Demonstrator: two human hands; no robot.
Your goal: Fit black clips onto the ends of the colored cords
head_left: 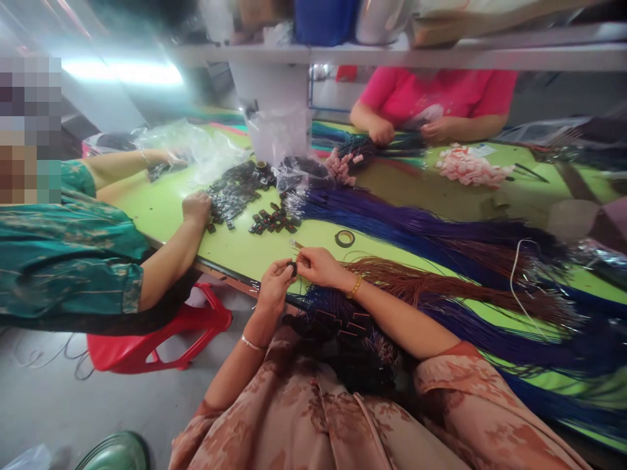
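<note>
Just over the table's near edge, my left hand is closed round a small black part. My right hand meets it from the right, its thumb and finger pinched at the same part; whether it also holds a thin wire is too small to tell. A roll of black tape lies beyond my right hand. Brown wires spread to the right of my right wrist. Small black connectors lie in a loose pile beyond my hands.
Blue and purple wires run across the green table. At the left a person in teal reaches to dark pieces. Across sits a person in pink near pink connectors. A red stool stands left.
</note>
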